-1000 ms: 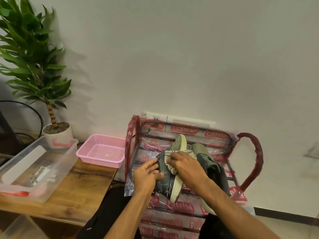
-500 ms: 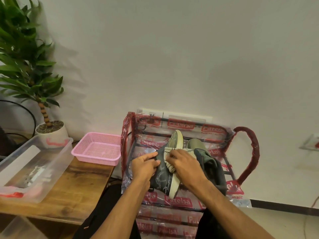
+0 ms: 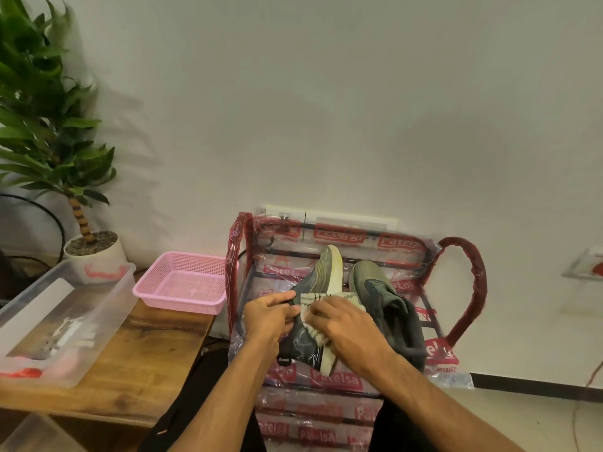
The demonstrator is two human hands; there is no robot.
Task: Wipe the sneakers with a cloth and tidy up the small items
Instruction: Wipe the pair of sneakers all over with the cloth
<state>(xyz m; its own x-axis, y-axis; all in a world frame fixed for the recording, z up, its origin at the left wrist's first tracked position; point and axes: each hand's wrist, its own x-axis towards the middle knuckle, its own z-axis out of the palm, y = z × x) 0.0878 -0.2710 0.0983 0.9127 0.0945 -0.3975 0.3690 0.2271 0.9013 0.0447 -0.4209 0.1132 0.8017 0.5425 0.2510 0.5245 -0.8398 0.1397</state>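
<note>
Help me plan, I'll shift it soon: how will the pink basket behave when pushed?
Probably light: the basket is thin pink mesh plastic. It should slide easily on the smooth wooden table. It sits at the table's end beside the rack, so a push that way might tip it off.

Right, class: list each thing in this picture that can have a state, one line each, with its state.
Held sneaker: tipped on its side, gripped by left hand.
Second sneaker: upright on rack.
Cloth: bunched, held against that sneaker by right hand.
Pink basket: upright on table.
Clear box: upright, small items inside.
</note>
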